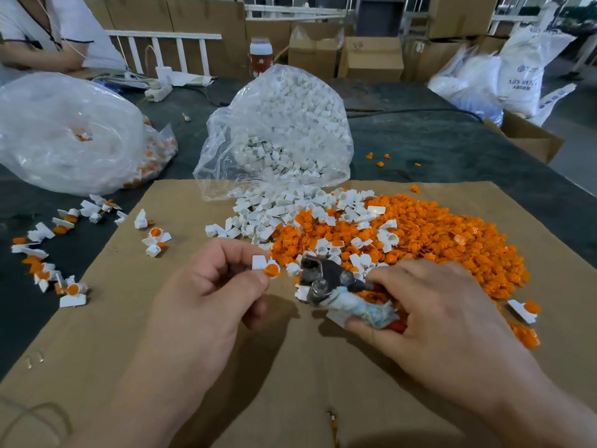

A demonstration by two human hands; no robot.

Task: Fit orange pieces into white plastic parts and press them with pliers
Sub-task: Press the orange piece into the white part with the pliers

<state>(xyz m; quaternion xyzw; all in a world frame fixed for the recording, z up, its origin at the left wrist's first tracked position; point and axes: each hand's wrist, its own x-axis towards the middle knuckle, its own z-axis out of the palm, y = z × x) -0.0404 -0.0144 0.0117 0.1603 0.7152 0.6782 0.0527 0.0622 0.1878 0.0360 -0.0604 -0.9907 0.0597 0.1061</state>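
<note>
Down low in the head view, two bare hands are seen over a brown cardboard sheet point(155, 334). A small white part point(258, 262) with an orange piece point(271, 270) fitted in it is pinched between the thumb and fingertips of the left hand point(210, 286). It is held up just above the cardboard. The pliers point(323, 279) are gripped by the right hand point(436, 305), whose fingers are curled round the handles (one handle is wrapped in pale rag or tape, and a bit of red shows under it). The metal head of the pliers is pointed toward the pinched part and is close to it, but the two are not touching.

Behind the hands, a big heap of orange pieces point(436, 234) is spread on the cardboard. Loose white parts point(268, 215) are mixed into its left side. They lie at the open mouth of a clear bag point(284, 124), which is full of the same white parts and is set at the far edge of the cardboard. To the left, joined white-and-orange pieces point(64, 253) are scattered on the dark table cover point(420, 143), and a bigger clear bag point(64, 134) is laid beyond them. A person in a white top point(48, 33) is seen at the far left corner. Brown boxes point(371, 56) are stacked at the back.
</note>
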